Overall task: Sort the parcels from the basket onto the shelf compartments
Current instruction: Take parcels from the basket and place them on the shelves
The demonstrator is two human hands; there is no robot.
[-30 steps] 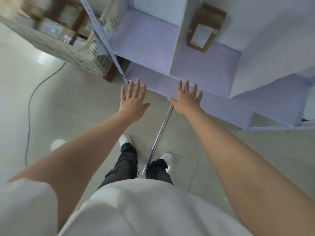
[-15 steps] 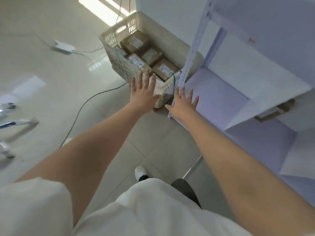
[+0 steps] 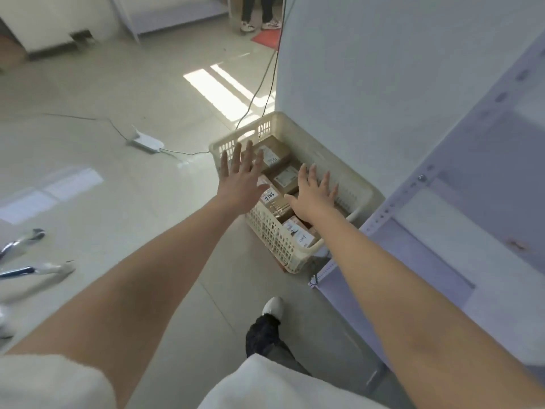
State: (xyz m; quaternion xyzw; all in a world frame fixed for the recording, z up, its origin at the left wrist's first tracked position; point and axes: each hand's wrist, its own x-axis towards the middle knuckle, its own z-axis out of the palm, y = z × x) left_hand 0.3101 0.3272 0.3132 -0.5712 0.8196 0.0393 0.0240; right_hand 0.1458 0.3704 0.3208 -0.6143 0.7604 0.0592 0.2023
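Both hands now reach over the basket (image 3: 298, 255), away from the shelf (image 3: 442, 231).
Right hand (image 3: 314, 194) spread, empty, nearest; labelled parcel (image 3: 284, 177) at its 11 o'clock; left hand (image 3: 240, 180) spread too.

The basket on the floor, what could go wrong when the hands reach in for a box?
Both hands, left hand and right hand, are open and empty over the basket. The parcels sit packed close, so lifting one might tip another. The cable on the floor could trip a foot.

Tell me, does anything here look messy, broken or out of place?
Nothing looks damaged or spilled. The parcels lie jumbled at different angles in the basket, and loose cables trail across the floor to a white power strip.
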